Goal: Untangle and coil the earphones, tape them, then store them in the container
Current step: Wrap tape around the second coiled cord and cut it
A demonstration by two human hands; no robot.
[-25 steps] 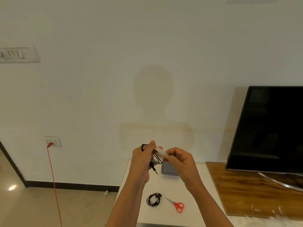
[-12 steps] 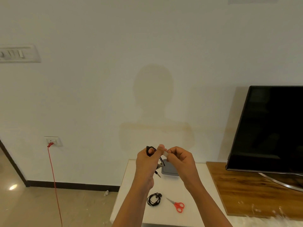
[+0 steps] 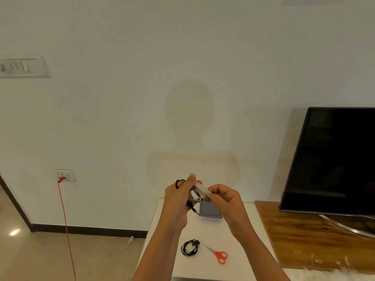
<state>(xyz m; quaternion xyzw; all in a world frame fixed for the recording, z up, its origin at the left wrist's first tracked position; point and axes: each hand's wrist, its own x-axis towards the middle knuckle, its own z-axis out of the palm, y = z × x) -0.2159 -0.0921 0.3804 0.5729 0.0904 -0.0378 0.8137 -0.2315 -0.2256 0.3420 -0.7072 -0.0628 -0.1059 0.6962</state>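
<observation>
A person's left grip [image 3: 178, 199] clasps a coil of black earphones [image 3: 179, 181] above a white table [image 3: 243, 250], while the right grip [image 3: 225, 197] pinches one end of a pale strip of tape [image 3: 202, 189] stretched across to the left thumb. On the table, a grey container [image 3: 211, 210] sits just beyond the hands, with a second coil [image 3: 190, 248] of earphones and red scissors [image 3: 220, 255] lying side by side nearer the person.

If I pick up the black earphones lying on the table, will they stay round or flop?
Probably floppy: the coiled earphones are thin cord in loose loops, so they would likely sag when lifted. Likely very light too, being so thin. Nothing visibly binds them, so the loops might spring apart.
</observation>
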